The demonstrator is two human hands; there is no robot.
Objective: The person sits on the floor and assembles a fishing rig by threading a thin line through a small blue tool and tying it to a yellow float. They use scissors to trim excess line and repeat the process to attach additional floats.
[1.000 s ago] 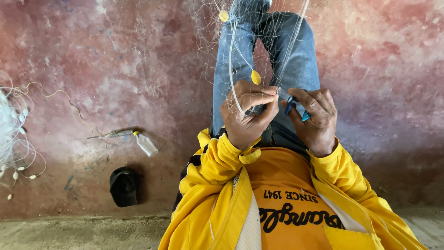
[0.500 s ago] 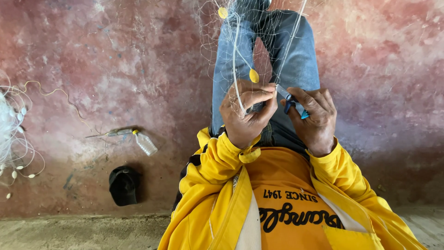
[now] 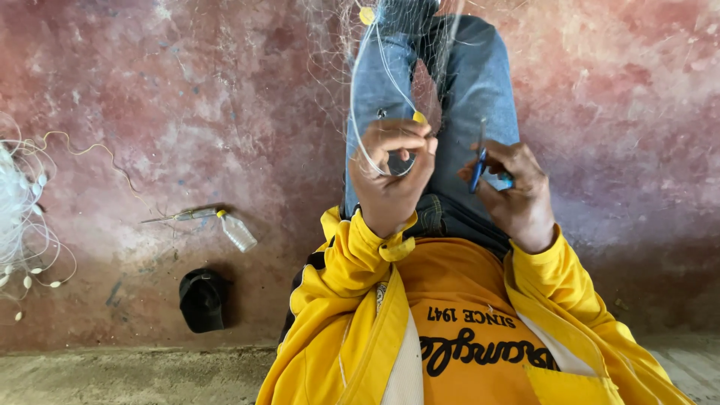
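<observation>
I look down at my yellow jacket, orange shirt and blue jeans (image 3: 480, 82). A fine, pale fishing net (image 3: 337, 52) hangs over my knees. My left hand (image 3: 390, 180) is closed on a white net line, pinching it by a small yellow float (image 3: 418, 118). A second yellow float (image 3: 367, 15) sits higher on the line. My right hand (image 3: 514, 191) grips a slim blue-handled tool (image 3: 478, 163), held upright, a short gap to the right of my left hand.
The reddish floor holds a small plastic bottle (image 3: 238, 231) beside a thin tool (image 3: 180, 217), and a black cap (image 3: 202, 298) below them. A heap of white net with small floats (image 3: 22, 225) lies at the far left.
My hands have drawn apart. The right hand has pulled to the right and turned the blue tool upright, while the left hand has raised its fingers on the line near the float.
</observation>
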